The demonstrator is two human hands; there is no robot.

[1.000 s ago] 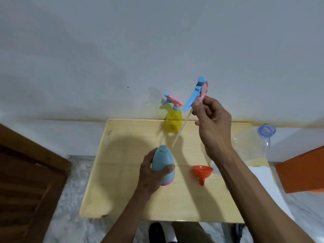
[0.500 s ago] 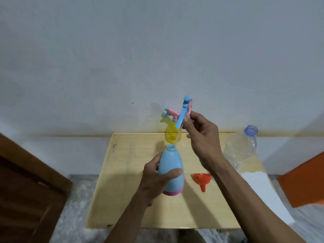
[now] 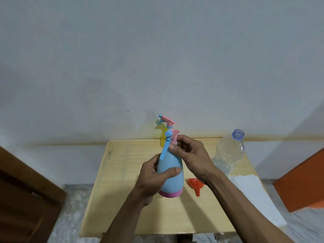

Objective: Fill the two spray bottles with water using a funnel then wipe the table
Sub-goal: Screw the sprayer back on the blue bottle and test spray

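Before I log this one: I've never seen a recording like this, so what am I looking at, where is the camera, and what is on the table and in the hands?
There is no machine here: a person works with two bare hands, and one wide camera on their head looks forward and down.

The left hand wraps round the body of a blue bottle. The right hand has its grip on the spray head at that bottle's neck, fingers curled round it. Whether it is screwed tight cannot be told.

On the wooden table lie an orange funnel on its side, an uncapped clear bottle at the right, and a white cloth over the right edge. A yellow bottle, spray head on, stands at the back, partly hidden behind the blue one.
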